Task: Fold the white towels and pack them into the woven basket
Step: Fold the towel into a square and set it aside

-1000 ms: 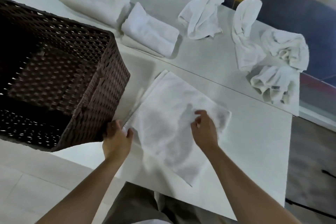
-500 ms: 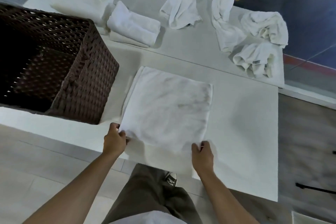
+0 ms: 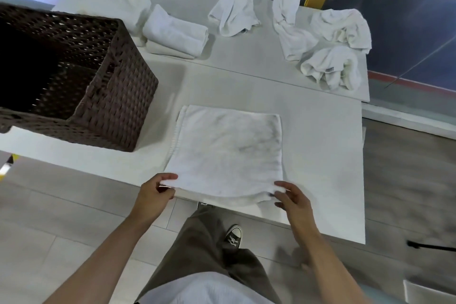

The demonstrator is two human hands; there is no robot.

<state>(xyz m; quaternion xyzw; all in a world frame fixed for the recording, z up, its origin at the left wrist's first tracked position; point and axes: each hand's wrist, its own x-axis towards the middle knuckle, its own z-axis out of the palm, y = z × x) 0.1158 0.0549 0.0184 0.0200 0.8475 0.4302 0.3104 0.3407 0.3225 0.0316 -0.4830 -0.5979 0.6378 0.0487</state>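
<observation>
White towel (image 3: 227, 153), folded to a flat square, is lying on the near part of the table (image 3: 320, 155), with its near edge sagging slightly over the table's front edge. The left hand (image 3: 154, 196) is pinching the towel's near left corner between thumb and curled fingers; the right hand (image 3: 292, 198) is pinching the near right corner in the same way. Both hands are sitting at the table's front edge, well apart, one at each end of the towel's near side.

The woven basket (image 3: 118, 106), dark brown and open-topped, is standing on the table to the left of the towel, near it but not touching. No towel is showing in the visible part of its interior.

Beyond the basket, two folded towels (image 3: 175, 32) are resting on the far left of the table, just beside each other. Four crumpled towels (image 3: 330, 66) are lying in loose heaps along the far right. Below the table edge, the person's olive trousers (image 3: 204, 242) and a dark shoe (image 3: 233, 234) are showing over a pale tiled floor (image 3: 61, 217).
</observation>
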